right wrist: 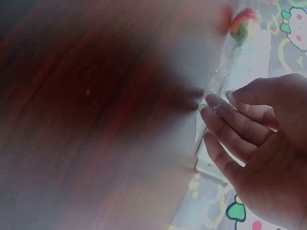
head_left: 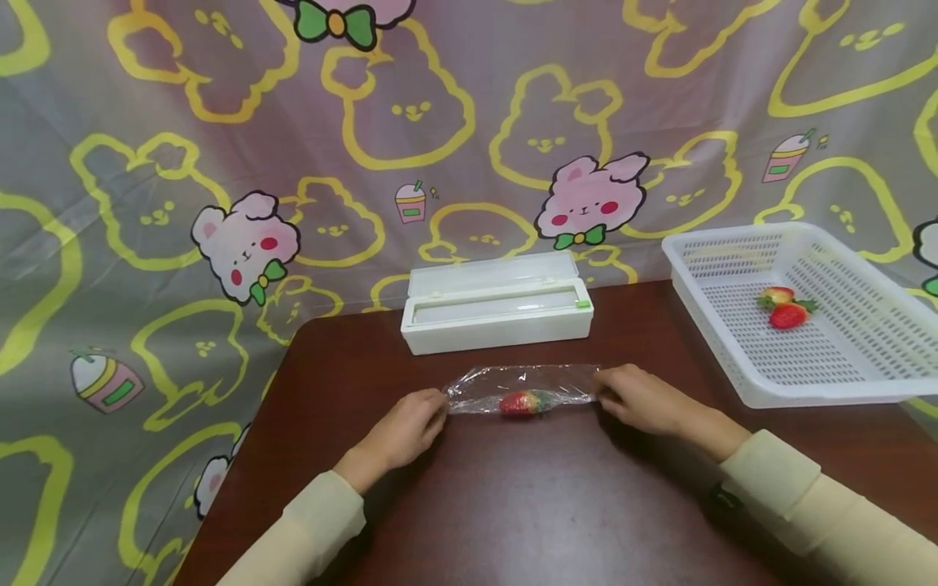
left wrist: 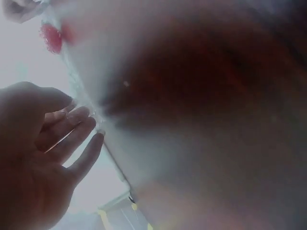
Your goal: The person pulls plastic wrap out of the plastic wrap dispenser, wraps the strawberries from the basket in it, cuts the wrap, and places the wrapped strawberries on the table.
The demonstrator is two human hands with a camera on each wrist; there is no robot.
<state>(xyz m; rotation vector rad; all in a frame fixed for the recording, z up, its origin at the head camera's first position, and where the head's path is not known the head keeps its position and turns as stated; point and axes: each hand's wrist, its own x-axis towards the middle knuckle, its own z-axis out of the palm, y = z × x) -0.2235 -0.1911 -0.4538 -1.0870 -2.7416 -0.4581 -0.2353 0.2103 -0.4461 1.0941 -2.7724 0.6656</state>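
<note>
A red strawberry with a green leafy end lies wrapped in a sheet of clear plastic wrap on the table. At the wrap's left end my left hand pinches the film between thumb and fingertips. My right hand pinches the opposite end, so the film stretches between both hands. In the left wrist view the strawberry shows beyond the left hand. The right wrist view shows bunched film at the fingertips of the right hand, with the strawberry beyond.
Behind the wrap stands a white plastic wrap dispenser box with its lid raised. A white perforated basket at the right holds cut-looking strawberries. The dark brown table meets a patterned curtain at the back.
</note>
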